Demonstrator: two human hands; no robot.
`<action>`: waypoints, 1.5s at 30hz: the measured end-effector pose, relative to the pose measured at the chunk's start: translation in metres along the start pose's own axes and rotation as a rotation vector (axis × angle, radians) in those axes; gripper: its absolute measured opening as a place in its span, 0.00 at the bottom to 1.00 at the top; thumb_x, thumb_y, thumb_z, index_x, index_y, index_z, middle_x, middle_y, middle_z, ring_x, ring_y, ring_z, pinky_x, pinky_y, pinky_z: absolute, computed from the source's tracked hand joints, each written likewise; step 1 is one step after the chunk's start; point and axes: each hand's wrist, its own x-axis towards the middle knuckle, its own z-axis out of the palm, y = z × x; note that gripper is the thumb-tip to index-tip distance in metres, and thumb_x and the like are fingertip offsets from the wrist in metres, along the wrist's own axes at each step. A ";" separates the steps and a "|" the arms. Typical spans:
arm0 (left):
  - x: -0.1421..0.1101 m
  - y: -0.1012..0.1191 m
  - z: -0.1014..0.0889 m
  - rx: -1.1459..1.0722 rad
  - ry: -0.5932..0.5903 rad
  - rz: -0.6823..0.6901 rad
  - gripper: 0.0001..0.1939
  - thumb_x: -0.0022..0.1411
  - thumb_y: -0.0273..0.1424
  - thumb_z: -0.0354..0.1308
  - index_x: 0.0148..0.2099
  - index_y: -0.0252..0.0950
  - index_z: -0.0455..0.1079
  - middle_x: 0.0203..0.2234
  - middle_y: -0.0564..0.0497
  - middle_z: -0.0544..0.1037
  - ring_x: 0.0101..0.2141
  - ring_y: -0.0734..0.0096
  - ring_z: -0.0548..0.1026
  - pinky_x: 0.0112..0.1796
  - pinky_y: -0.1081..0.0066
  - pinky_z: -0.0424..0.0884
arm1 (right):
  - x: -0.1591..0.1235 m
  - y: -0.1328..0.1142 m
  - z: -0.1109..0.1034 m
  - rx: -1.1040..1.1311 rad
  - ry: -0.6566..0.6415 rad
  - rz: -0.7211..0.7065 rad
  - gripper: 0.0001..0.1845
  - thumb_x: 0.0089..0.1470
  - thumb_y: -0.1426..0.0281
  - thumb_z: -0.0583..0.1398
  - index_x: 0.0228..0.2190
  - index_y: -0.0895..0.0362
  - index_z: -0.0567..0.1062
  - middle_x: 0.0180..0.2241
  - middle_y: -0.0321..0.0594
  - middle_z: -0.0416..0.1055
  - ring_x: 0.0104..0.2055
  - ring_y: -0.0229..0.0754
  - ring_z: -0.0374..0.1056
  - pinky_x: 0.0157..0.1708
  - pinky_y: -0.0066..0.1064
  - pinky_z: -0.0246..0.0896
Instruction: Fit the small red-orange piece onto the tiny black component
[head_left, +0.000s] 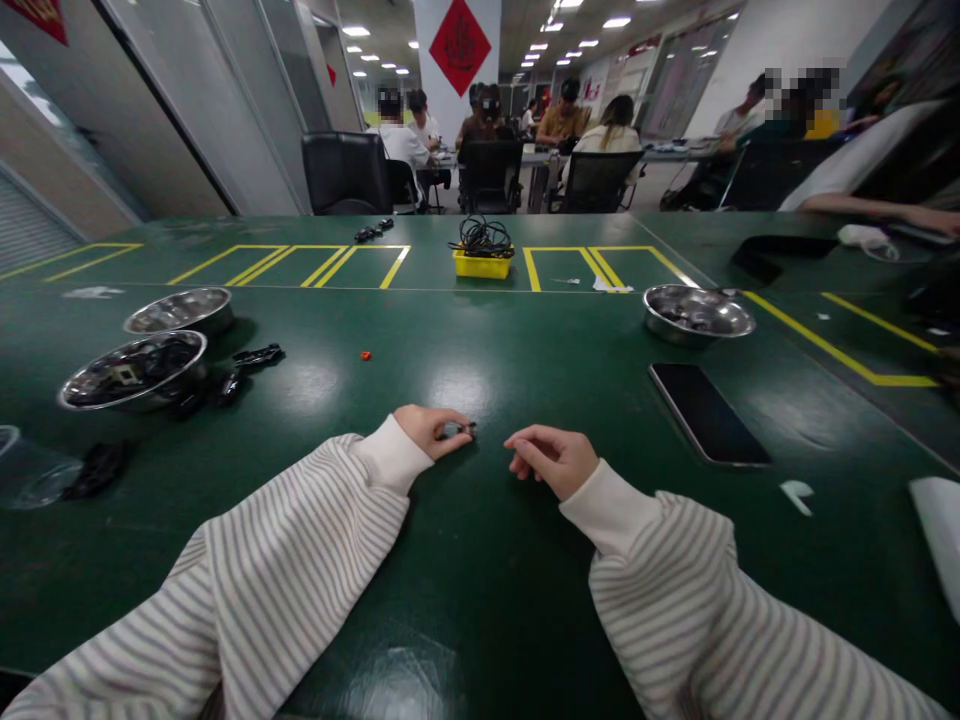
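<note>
Both my hands rest on the dark green table (480,560), sleeves striped white and grey. My left hand (431,430) is closed in a pinch on a small dark metal part (459,430) held against the table. My right hand (551,458) lies a little to the right, fingers curled inward, with nothing visible in them. The two hands are a short gap apart.
Two steel bowls (135,368) (180,310) with small parts stand at the left, black parts (251,358) beside them. A third bowl (699,312) and a black phone (709,412) lie right. A yellow tray (482,262) with cables sits far centre. People sit at tables behind.
</note>
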 end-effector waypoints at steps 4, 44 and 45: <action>-0.001 0.015 0.006 -0.058 -0.083 0.065 0.20 0.47 0.47 0.51 0.36 0.40 0.71 0.10 0.59 0.61 0.13 0.82 0.59 0.18 0.80 0.51 | 0.000 0.000 0.000 -0.005 -0.010 0.008 0.12 0.47 0.65 0.53 0.27 0.60 0.71 0.19 0.38 0.69 0.18 0.34 0.66 0.16 0.24 0.58; -0.013 0.041 0.005 0.090 0.120 -0.039 0.26 0.42 0.51 0.52 0.40 0.40 0.68 0.13 0.56 0.67 0.16 0.76 0.66 0.19 0.77 0.55 | 0.000 0.005 0.002 -0.119 0.187 -0.043 0.12 0.41 0.65 0.59 0.29 0.57 0.75 0.27 0.40 0.73 0.25 0.39 0.68 0.23 0.30 0.65; -0.012 0.040 0.005 0.103 0.083 -0.053 0.24 0.43 0.50 0.53 0.40 0.41 0.68 0.13 0.56 0.68 0.16 0.76 0.66 0.19 0.77 0.54 | 0.001 0.006 -0.001 -0.244 0.170 -0.089 0.11 0.42 0.65 0.59 0.29 0.56 0.75 0.26 0.40 0.73 0.24 0.39 0.68 0.24 0.31 0.64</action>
